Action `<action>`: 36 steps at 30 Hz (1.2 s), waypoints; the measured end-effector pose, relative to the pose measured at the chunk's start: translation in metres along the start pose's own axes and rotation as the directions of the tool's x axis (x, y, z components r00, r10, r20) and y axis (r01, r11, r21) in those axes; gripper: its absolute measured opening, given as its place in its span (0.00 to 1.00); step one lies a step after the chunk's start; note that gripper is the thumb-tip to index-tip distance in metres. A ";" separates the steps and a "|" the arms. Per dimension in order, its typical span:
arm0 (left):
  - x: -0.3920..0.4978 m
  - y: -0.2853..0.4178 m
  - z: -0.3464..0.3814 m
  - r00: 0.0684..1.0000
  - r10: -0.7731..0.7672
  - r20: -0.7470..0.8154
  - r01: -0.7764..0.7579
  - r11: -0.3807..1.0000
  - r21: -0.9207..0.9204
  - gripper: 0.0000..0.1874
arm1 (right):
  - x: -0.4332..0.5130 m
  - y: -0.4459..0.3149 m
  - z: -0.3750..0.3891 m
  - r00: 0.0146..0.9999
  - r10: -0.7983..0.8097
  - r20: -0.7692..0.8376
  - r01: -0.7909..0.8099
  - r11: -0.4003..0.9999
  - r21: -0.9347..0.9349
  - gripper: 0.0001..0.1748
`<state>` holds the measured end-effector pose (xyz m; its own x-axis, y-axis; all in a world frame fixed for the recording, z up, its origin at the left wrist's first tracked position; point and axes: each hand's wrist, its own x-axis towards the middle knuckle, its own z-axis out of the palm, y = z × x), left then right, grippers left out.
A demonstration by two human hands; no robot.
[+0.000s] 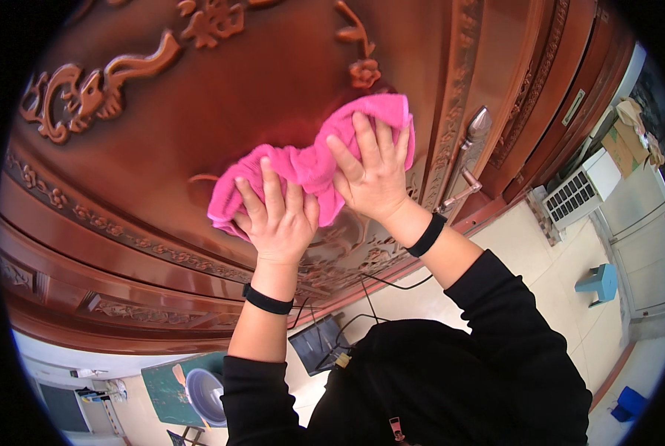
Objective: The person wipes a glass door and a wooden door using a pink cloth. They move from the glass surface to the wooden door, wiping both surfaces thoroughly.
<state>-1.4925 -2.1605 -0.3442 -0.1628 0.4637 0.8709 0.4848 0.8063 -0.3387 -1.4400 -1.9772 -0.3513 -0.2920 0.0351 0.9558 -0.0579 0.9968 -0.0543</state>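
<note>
A bunched pink towel (304,163) lies against the smooth panel of a reddish-brown carved wooden door (215,100). With fingers spread, my left hand (279,220) holds the towel's lower left part to the panel. Higher up and to the right, my right hand (374,170) holds the other end down in the same way. Between the hands the cloth is gathered into folds. A raised carved flower (364,73) is just above the towel's right end. Both wrists wear black bands.
A metal door handle (459,192) projects to the right of my right hand. Below are a dark dustpan-like object (318,344), a purple basin (205,397) on a green tabletop (162,384), and a blue stool (599,284). A white slotted unit (575,198) stands at right.
</note>
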 end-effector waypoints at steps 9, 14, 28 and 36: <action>-0.055 0.020 0.014 0.980 0.162 0.114 -0.158 0.987 -0.041 0.20 | -0.081 0.007 0.005 0.988 0.003 0.157 -0.008 1.000 0.029 0.40; -0.063 0.032 0.009 0.974 0.174 0.143 -0.151 0.975 -0.162 0.17 | -0.096 0.005 -0.016 0.963 0.062 0.263 -0.067 0.998 0.011 0.30; 0.213 0.042 -0.040 0.948 -0.020 -0.318 -0.011 0.995 -0.095 0.27 | 0.184 0.086 -0.075 0.920 -0.038 -0.389 0.056 0.998 0.034 0.36; 0.261 0.069 -0.035 0.928 0.080 -0.363 -0.023 0.987 0.159 0.26 | 0.188 0.112 -0.078 0.893 0.098 -0.440 -0.154 0.984 -0.091 0.38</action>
<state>-1.4715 -1.9963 -0.1280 0.1994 0.3622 0.9106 0.3455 0.8436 -0.4111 -1.4269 -1.8538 -0.1548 0.1539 0.1608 0.9749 0.0751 0.9819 -0.1738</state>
